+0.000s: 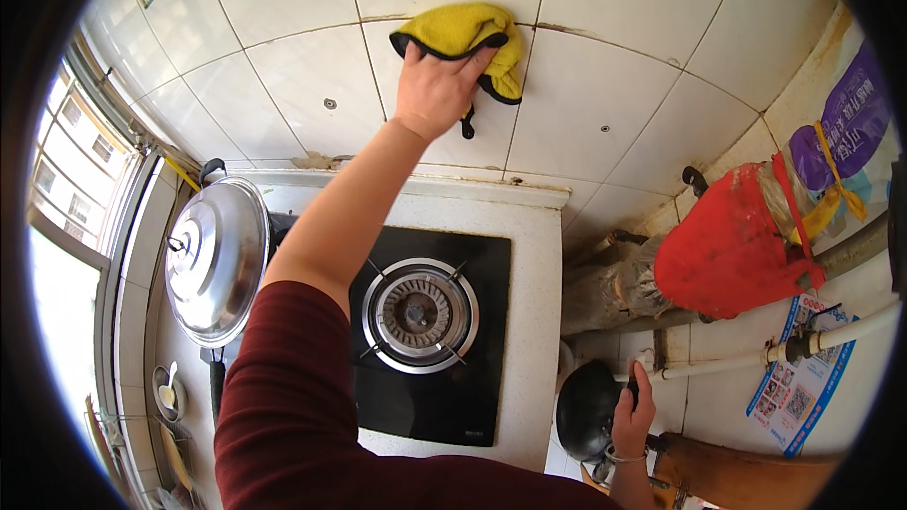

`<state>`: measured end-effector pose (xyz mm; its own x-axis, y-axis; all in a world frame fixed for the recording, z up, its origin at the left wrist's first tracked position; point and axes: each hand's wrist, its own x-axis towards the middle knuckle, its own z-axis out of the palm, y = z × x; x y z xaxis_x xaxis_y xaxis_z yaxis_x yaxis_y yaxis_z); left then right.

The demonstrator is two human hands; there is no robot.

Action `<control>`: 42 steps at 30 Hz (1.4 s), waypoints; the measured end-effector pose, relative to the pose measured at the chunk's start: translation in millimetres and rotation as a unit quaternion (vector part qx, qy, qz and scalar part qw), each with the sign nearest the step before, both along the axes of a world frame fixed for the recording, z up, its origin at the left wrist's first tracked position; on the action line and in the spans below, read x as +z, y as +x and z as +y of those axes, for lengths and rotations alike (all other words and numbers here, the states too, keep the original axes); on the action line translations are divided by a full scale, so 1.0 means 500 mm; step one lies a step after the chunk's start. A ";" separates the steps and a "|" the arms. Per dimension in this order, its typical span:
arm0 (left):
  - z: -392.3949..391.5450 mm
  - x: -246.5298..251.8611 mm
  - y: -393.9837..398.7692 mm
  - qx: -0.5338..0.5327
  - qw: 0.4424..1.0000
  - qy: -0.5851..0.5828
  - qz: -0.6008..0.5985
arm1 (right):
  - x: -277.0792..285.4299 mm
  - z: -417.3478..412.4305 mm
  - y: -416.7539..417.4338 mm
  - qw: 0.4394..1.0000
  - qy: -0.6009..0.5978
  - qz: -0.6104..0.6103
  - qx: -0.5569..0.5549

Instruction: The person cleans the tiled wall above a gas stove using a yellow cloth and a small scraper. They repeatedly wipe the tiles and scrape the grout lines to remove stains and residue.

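My left hand presses a yellow cloth with black edging against the white wall tiles, above a black glass gas hob. Its fingertips are partly hidden in the folds. My right hand, with a bangle at the wrist, is raised at the lower right, beside a dark round pan. Its fingers point up, and whether it holds or touches anything is unclear. The round gas burner lies below my left forearm.
A wok or pan with a domed metal lid stands left of the hob, near a small bowl with a spoon. A red bag hangs at the right above a white pipe. A window is at the far left.
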<state>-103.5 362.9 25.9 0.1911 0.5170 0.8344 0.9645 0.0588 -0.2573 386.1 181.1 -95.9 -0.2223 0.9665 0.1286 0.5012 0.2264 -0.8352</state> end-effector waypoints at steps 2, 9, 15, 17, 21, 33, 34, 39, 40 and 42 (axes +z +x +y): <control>0.000 -0.046 0.002 0.011 1.000 -0.004 -0.013 | -0.005 -0.005 0.003 1.000 -0.005 -0.004 -0.004; -0.073 -0.327 -0.021 0.015 0.969 -0.245 0.025 | -0.008 -0.024 0.024 1.000 -0.009 -0.009 -0.017; -0.082 -0.306 -0.043 0.022 0.966 -0.254 0.049 | 0.017 -0.021 0.025 1.000 0.000 0.002 -0.011; -0.072 -0.193 -0.024 0.066 0.976 -0.201 0.044 | 0.010 -0.019 0.026 1.000 0.013 -0.004 -0.006; -0.060 -0.075 -0.012 0.048 0.991 -0.123 0.006 | -0.002 -0.013 0.023 1.000 -0.001 -0.008 0.004; -0.098 -0.266 -0.017 0.075 0.950 -0.302 0.020 | 0.020 -0.036 0.017 1.000 0.006 -0.001 -0.018; -0.098 -0.256 -0.024 0.077 0.948 -0.309 0.015 | 0.022 -0.036 0.019 1.000 0.005 0.000 -0.019; -0.057 -0.038 0.005 0.112 0.982 -0.143 -0.053 | 0.010 -0.036 0.018 1.000 0.012 -0.003 -0.013; -0.054 -0.015 0.008 0.081 0.987 -0.111 -0.083 | 0.006 -0.031 0.016 1.000 0.015 -0.001 -0.004; -0.041 -0.021 0.009 0.032 0.998 -0.013 -0.051 | 0.001 -0.027 0.012 1.000 -0.009 0.002 -0.007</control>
